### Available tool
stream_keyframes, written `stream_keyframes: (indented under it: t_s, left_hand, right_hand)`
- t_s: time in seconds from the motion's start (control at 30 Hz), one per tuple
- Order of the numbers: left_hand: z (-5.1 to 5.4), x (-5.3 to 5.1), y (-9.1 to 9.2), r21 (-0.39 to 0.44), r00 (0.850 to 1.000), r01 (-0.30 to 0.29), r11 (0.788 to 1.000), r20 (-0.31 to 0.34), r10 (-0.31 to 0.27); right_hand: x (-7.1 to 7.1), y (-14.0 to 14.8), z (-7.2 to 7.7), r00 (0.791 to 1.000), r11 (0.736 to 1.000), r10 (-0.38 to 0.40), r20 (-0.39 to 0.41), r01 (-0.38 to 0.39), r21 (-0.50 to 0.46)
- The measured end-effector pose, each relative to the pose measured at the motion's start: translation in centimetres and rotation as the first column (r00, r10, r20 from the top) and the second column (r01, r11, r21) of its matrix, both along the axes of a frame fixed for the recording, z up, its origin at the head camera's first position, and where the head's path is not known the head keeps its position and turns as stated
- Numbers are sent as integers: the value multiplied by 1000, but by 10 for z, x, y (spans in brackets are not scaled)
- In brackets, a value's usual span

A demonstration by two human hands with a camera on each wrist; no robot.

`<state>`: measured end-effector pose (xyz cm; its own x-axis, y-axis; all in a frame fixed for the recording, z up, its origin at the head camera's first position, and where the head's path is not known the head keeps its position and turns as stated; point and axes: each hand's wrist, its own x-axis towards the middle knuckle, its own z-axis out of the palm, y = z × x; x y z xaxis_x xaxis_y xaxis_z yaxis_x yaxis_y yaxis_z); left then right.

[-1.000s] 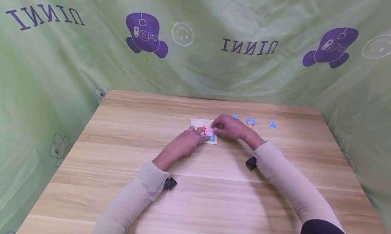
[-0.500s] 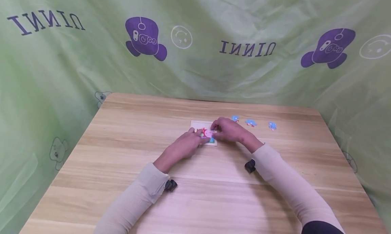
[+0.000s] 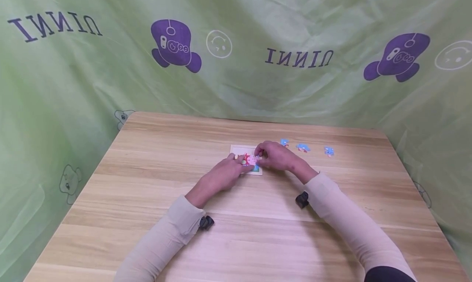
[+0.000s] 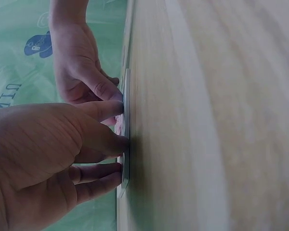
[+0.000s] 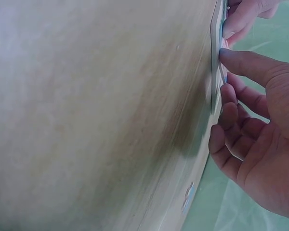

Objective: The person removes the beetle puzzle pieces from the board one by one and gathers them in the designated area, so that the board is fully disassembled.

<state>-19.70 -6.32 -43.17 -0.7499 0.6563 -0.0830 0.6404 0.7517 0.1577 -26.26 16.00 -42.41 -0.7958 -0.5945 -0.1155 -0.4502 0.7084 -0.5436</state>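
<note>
On the table [image 3: 236, 241]: left hand [image 3: 223, 172] presses the board [image 3: 243, 150], fingers spread; right hand [image 3: 277, 156] pinches a thin piece [image 5: 222, 74] at its edge. Three blue pieces [image 3: 303, 147] lie rightward.

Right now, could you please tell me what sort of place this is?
Probably a recording booth: printed green fabric hangs behind and beside a wooden table, and small black devices sit at both cuffs.

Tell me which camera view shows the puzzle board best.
The head view: it looks down on the puzzle board, so its printed picture shows, though the left hand and right hand hide parts. Both wrist views show it nearly edge-on, as a thin strip; the right wrist view cuts it off at the top.
</note>
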Motion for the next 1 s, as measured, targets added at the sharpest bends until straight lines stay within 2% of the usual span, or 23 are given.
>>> stream_keyframes:
  t_s: [0.37,0.63,1.0]
  left_hand:
    - [1,0,0,12,1000,-8,1000,7,8]
    - [1,0,0,-5,1000,10,1000,-2,-10]
    - [1,0,1,12,1000,-4,1000,0,4]
  right_hand:
    - [0,-2,-2,1000,999,-27,-13,27,22]
    - [2,-2,2,997,1000,-10,-71,11,13]
    - [4,-1,9,997,1000,8,-83,-7,5]
